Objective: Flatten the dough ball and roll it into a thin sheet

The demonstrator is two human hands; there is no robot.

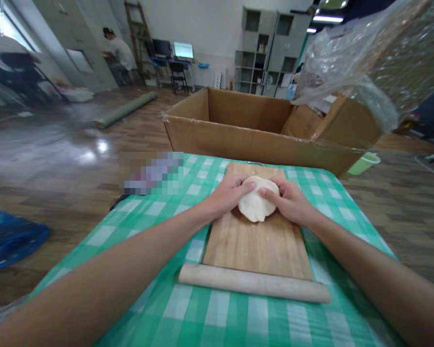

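Observation:
A flattened round of white dough [256,202] is lifted at the far end of a wooden cutting board [256,246]. My left hand [227,193] grips its left edge, thumb on top. My right hand [291,200] grips its right edge the same way. Both hands hold the dough tilted up off the board. A wooden rolling pin [253,283] lies across the near edge of the board, on the green-and-white checked tablecloth [210,313].
A large open cardboard box [260,127] stands just beyond the table. A crumpled clear plastic bag [369,62] hangs at the upper right. A green tub [364,163] sits on the wooden floor. A person works at a desk far back left.

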